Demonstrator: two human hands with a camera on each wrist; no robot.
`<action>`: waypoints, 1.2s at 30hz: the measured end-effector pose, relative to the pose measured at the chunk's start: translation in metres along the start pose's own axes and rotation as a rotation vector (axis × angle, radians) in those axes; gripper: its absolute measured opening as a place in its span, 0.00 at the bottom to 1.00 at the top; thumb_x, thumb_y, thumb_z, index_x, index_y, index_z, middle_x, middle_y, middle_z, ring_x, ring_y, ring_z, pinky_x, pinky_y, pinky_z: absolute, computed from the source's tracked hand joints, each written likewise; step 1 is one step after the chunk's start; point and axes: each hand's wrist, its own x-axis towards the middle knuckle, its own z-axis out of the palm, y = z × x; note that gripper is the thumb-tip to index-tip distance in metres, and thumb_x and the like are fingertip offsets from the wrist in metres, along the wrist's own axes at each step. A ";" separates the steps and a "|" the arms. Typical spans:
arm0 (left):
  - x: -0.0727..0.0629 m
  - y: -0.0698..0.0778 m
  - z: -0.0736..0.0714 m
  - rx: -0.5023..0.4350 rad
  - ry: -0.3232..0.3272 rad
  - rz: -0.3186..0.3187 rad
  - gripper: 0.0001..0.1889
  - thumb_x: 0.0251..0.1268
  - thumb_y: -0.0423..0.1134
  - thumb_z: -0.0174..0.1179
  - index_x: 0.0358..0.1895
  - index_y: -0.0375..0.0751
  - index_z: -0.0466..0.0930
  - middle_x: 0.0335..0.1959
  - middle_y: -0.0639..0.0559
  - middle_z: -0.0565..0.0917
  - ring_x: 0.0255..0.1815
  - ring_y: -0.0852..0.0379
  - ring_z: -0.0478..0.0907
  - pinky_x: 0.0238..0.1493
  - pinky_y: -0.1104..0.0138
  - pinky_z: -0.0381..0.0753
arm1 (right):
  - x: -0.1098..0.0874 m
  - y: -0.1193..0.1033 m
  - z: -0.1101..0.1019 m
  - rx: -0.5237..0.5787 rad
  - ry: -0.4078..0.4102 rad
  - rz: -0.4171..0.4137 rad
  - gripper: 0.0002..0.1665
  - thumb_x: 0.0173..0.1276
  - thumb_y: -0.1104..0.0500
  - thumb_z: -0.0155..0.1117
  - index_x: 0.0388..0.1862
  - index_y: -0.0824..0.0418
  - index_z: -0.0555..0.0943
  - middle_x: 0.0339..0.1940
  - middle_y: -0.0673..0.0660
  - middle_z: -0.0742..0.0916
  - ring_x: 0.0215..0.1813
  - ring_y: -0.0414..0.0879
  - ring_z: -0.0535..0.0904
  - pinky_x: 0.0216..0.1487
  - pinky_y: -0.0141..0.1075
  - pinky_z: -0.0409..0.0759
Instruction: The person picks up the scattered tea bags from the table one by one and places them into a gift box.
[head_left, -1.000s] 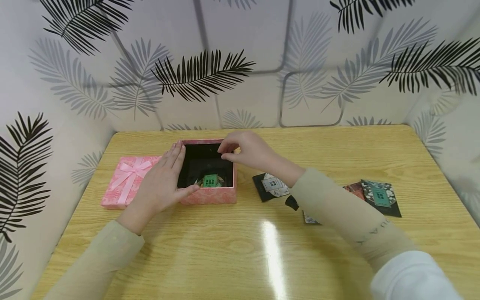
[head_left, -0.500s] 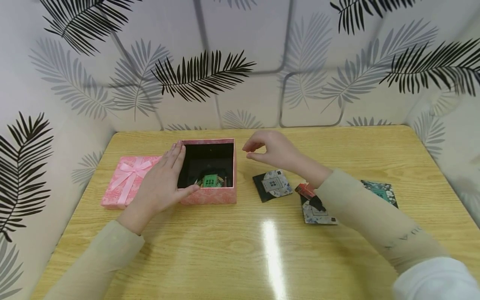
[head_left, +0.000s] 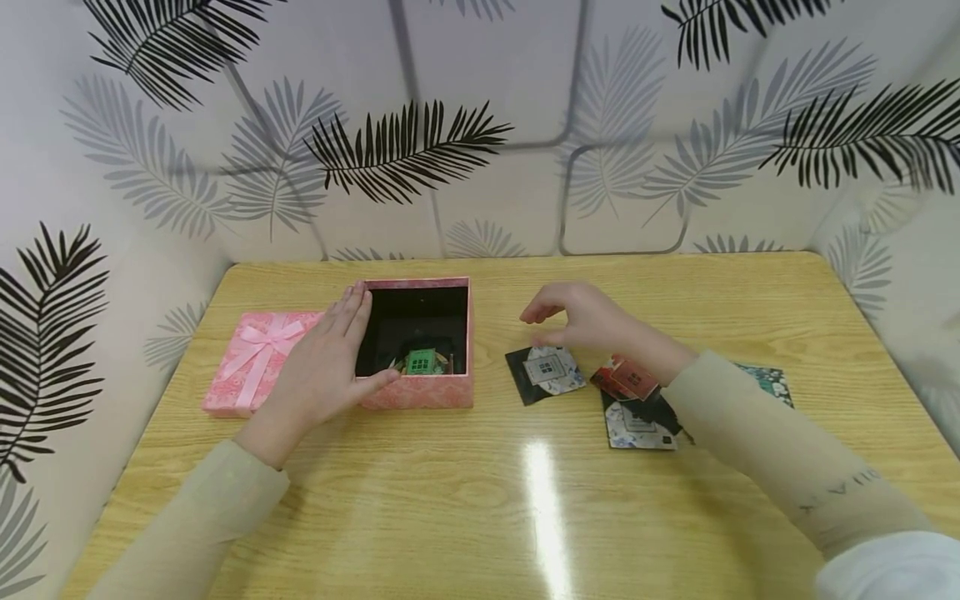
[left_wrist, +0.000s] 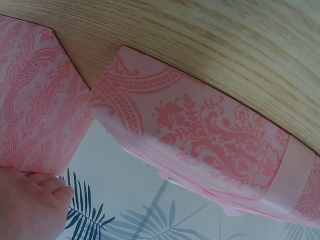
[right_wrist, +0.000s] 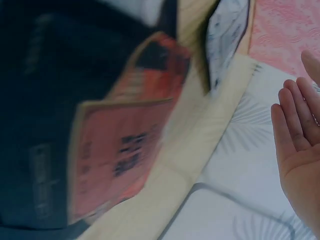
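My left hand [head_left: 318, 371] rests with straight fingers along the left wall of the open pink patterned box [head_left: 420, 393]. Inside the black interior lies a flat packet with a green label [head_left: 421, 361]. My right hand [head_left: 592, 319] hovers with loosely bent fingers and nothing in its grasp. Just below it on the table is a black-and-white packet with a grey label [head_left: 546, 369]. Further right, a black packet with a red label [head_left: 634, 380] overlaps a packet with a blue-and-white pattern [head_left: 636, 428]; my sleeve partly covers the red-labelled one.
The pink lid [head_left: 258, 358] with a ribbon bow lies left of the box, partly behind my left hand. A green floral packet [head_left: 771, 383] shows past my right sleeve. The wooden table [head_left: 420, 500] meets a leaf-patterned backdrop [head_left: 510, 200] at its far edge.
My right hand has moved from over the box out to the right, its fingers spreading apart. More of the red-labelled packet has come into sight. The left hand has stayed in place.
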 end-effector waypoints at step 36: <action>-0.001 0.001 -0.002 -0.001 -0.016 -0.009 0.59 0.70 0.68 0.60 0.86 0.30 0.41 0.89 0.36 0.44 0.90 0.38 0.44 0.89 0.47 0.52 | -0.021 0.040 0.015 -0.028 -0.180 0.057 0.45 0.50 0.54 0.91 0.65 0.68 0.81 0.59 0.60 0.87 0.62 0.56 0.84 0.70 0.54 0.80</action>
